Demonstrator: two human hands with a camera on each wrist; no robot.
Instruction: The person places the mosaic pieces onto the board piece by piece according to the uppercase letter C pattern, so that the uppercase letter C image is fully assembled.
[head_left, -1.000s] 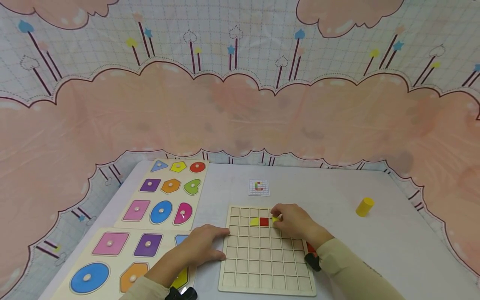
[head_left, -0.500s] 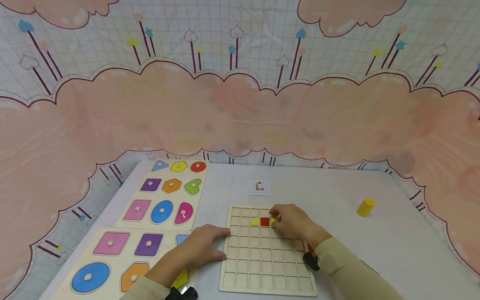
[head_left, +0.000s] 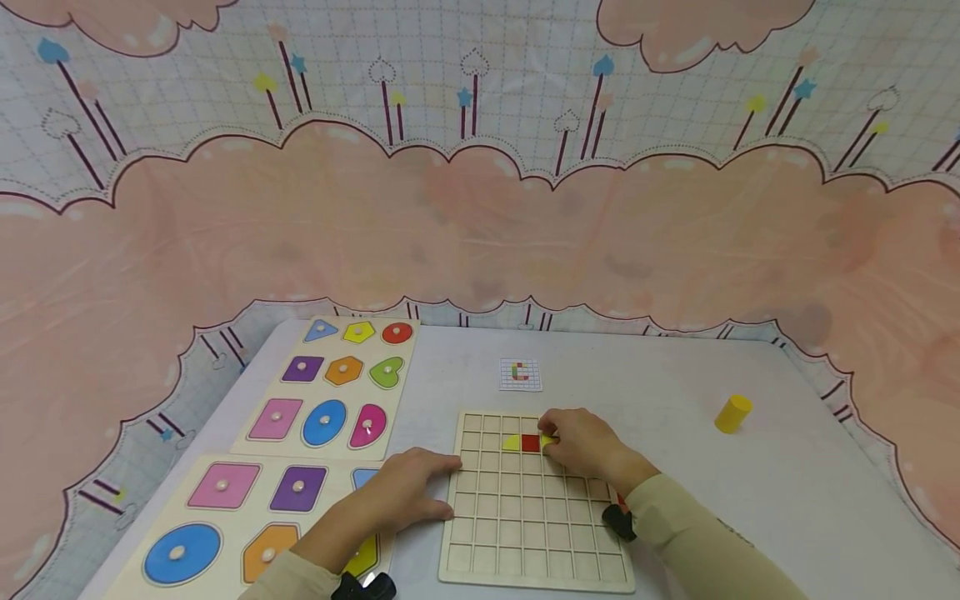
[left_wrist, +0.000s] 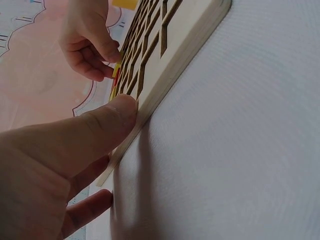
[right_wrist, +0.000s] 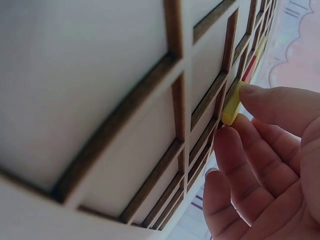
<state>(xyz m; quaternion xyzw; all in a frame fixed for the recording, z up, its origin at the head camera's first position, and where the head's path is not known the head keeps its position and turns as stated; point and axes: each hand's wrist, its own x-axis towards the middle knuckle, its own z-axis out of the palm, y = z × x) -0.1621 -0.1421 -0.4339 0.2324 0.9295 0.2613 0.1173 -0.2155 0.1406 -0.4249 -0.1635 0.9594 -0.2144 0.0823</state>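
A wooden grid board (head_left: 525, 533) lies on the white table in front of me. In one of its upper rows sit a yellow tile with a curved side (head_left: 512, 443) and, right beside it, a red square tile (head_left: 530, 443). My right hand (head_left: 588, 443) pinches another yellow tile (right_wrist: 233, 106) between thumb and fingers, at the cell to the right of the red one. The thumb tip lies on this tile in the right wrist view. My left hand (head_left: 401, 490) rests at the board's left edge, its thumb and fingers extended against the rim.
Two boards of knobbed shapes (head_left: 255, 446) lie at the left, partly under my left forearm. A small pattern card (head_left: 520, 375) lies beyond the grid board. A yellow cylinder (head_left: 732, 414) stands at the right. Something red (head_left: 622, 502) shows beside my right sleeve.
My right wrist and sleeve have shifted slightly left, while the fingers stay at the same cell with the yellow tile. The left hand has kept its place at the board's edge.
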